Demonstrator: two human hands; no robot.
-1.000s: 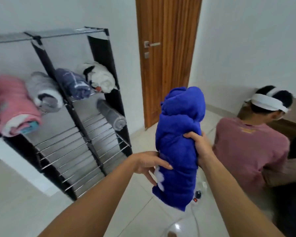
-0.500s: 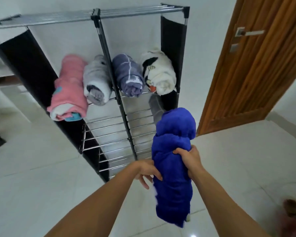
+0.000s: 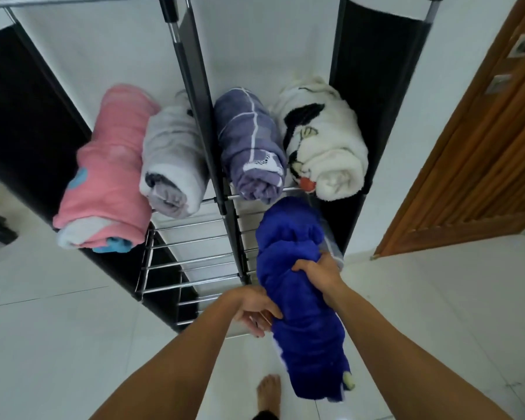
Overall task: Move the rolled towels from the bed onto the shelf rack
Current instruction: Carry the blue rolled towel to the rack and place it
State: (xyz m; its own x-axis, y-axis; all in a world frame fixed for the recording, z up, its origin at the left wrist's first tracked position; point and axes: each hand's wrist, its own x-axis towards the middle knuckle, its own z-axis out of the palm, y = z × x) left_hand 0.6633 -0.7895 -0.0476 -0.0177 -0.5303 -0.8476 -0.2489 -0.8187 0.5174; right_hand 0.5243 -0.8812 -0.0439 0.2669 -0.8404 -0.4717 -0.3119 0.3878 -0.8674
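Observation:
I hold a rolled blue towel (image 3: 300, 301) lengthwise in front of the shelf rack (image 3: 194, 244). My right hand (image 3: 319, 274) grips its middle from the right and my left hand (image 3: 255, 310) holds its left side. The towel's far end reaches over the right half of a lower wire shelf, below the upper one. On the upper shelf lie a pink towel (image 3: 106, 174), a grey-white towel (image 3: 172, 165), a purple checked towel (image 3: 249, 147) and a white one with black markings (image 3: 325, 140). A grey roll (image 3: 331, 244) on the lower shelf is mostly hidden behind the blue towel.
A wooden door (image 3: 479, 147) stands closed to the right of the rack. White floor tiles (image 3: 58, 328) surround the rack. My bare foot (image 3: 269, 392) shows at the bottom. Black fabric side panels (image 3: 367, 71) bound the rack's sides.
I have stepped closer to the rack, which now fills the view. The blue towel has moved forward and its far end now reaches over the lower right shelf.

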